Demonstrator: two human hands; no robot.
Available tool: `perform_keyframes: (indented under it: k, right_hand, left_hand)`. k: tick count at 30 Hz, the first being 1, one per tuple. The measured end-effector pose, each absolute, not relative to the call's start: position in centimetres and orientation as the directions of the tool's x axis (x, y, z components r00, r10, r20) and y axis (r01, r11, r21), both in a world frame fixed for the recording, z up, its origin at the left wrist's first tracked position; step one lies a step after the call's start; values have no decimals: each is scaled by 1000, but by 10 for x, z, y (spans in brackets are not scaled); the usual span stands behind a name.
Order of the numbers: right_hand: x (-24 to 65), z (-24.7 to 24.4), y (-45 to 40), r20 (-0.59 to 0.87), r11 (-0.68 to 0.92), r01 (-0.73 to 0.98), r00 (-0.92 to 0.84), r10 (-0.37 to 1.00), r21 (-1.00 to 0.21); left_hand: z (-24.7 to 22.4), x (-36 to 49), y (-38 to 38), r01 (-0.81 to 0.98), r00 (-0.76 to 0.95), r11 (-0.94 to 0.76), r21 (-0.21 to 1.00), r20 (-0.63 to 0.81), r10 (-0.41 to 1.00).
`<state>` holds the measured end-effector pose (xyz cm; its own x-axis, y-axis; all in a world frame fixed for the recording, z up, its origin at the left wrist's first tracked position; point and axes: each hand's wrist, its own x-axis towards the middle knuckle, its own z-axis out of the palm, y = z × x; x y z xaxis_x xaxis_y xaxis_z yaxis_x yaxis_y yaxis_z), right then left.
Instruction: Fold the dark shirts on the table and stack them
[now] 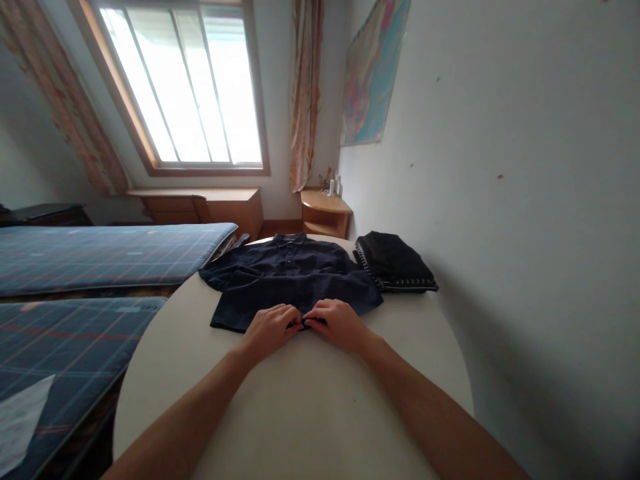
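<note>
A dark navy collared shirt (295,283) lies spread on the round white table (300,407), its collar at the far side and its bottom hem toward me. At the middle of that hem, my left hand (275,321) pinches the fabric between thumb and fingers. Right beside it, my right hand (336,320) pinches the same edge, the fingertips of both hands nearly meeting. The bit of cloth between them is mostly hidden by the fingers. To the right of the shirt sits a folded black garment (393,260) with a white stitched pattern along its edges.
Two beds with blue plaid mattresses (110,257) stand to the left, with a white paper (23,417) on the nearer one. A white wall (525,220) runs close along the right. Beyond the table are a wooden desk (200,195) and a corner shelf (327,203).
</note>
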<state>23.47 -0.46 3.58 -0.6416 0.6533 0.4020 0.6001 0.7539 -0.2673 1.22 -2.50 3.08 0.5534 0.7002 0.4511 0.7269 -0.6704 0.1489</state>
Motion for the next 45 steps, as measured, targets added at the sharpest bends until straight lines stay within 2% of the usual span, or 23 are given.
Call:
perform_keyframes:
  k: [5, 9, 13, 16, 21, 26, 29, 34, 41, 45]
  right_hand:
    - [230, 31, -6, 372, 768, 573, -672, 640, -285]
    - [232, 37, -9, 346, 766, 568, -683, 643, -302]
    - [243, 43, -7, 306, 714, 634, -645, 700, -298]
    - [251, 41, -2, 269, 673, 682, -616, 740, -287]
    - [252, 39, 3, 237, 655, 716, -611, 755, -241]
    - [255, 47, -1, 281, 697, 640, -638, 717, -323]
    - [258, 49, -4, 280, 715, 591, -663, 695, -373]
    - [253, 48, -7, 254, 715, 613, -672, 695, -335]
    - [250, 53, -8, 255, 680, 657, -631, 732, -327]
    - [253, 58, -10, 235, 690, 622, -656, 717, -369]
  left_hand:
    - [31, 10, -24, 737, 551, -657, 163, 419, 722]
    - [31, 11, -24, 731, 580, -673, 111, 418, 699]
    - [32, 13, -24, 762, 550, -641, 98, 426, 719]
    - [32, 15, -24, 780, 547, -617, 98, 371, 750]
    - [29, 13, -24, 753, 589, -650, 99, 338, 734]
    - [30, 11, -25, 746, 601, -660, 88, 336, 725]
    - [29, 11, -25, 744, 587, -658, 115, 358, 726]
    - [28, 12, -24, 724, 539, -656, 215, 416, 732]
    - [32, 10, -27, 712, 581, -674, 195, 374, 722]
    - [42, 7, -30, 677, 608, -688, 261, 328, 723]
